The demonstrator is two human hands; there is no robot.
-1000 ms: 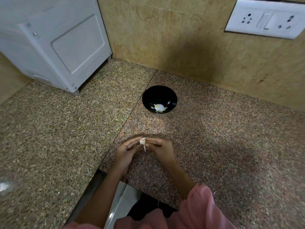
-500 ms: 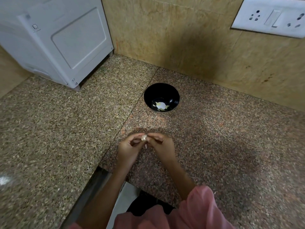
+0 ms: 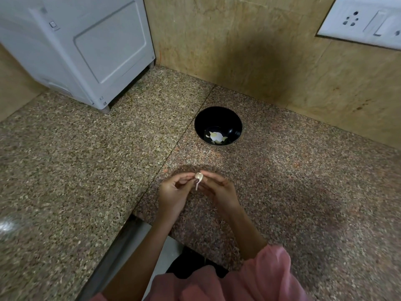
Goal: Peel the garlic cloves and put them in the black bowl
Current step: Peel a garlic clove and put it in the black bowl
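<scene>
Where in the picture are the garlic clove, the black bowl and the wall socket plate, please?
garlic clove [image 3: 198,176], head view, on its rounded body between the fingertips.
black bowl [image 3: 230,121], head view, on the bare inner wall.
wall socket plate [image 3: 366,18], head view, on its white face.

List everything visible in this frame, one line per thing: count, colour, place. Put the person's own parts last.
black bowl: one, black, on the counter near the wall, beyond the hands
pieces in the bowl: a few, pale white-green, at its bottom; cloves or peel unclear
garlic clove: one, whitish, pinched between both hands, a strip hanging below
counter: one, speckled brown granite
appliance: one, white, far left on the counter
socket plate: one, white, on the wall, top right
wall: tan
left hand: pinches the clove
right hand: pinches the clove
sleeve: pink, bottom edge
</scene>
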